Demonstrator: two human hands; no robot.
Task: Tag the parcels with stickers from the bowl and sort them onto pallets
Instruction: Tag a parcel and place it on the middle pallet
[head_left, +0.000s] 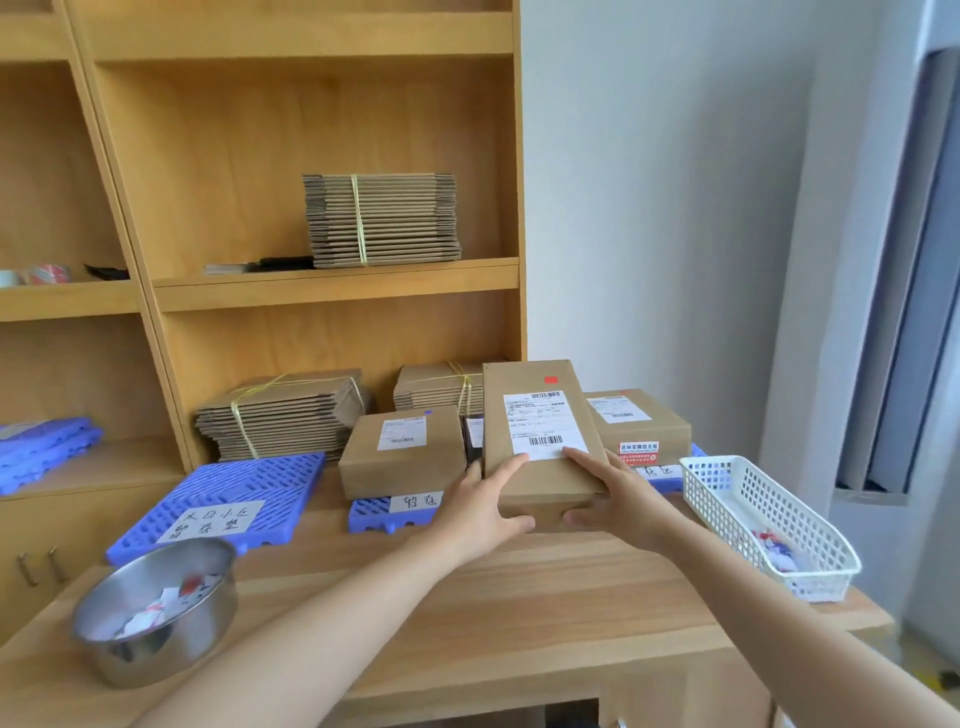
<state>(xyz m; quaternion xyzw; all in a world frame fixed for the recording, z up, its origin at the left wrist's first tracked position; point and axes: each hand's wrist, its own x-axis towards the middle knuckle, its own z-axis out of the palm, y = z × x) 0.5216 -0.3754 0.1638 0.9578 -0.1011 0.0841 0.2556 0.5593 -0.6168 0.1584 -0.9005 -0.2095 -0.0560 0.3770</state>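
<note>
1. The left hand (488, 506) and the right hand (610, 496) both curl round the near end of a long brown parcel (540, 431).
2. The parcel has a red sticker (551, 380) near its far end.
3. It is between two blue pallets (389, 512) with boxes on them.
4. The shiny bowl (156, 608) of stickers sits on the desk (519, 597), far left.

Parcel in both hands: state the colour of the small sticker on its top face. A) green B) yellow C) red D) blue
C: a red sticker sits near the far end of the long parcel that the left hand and right hand grip.
</note>
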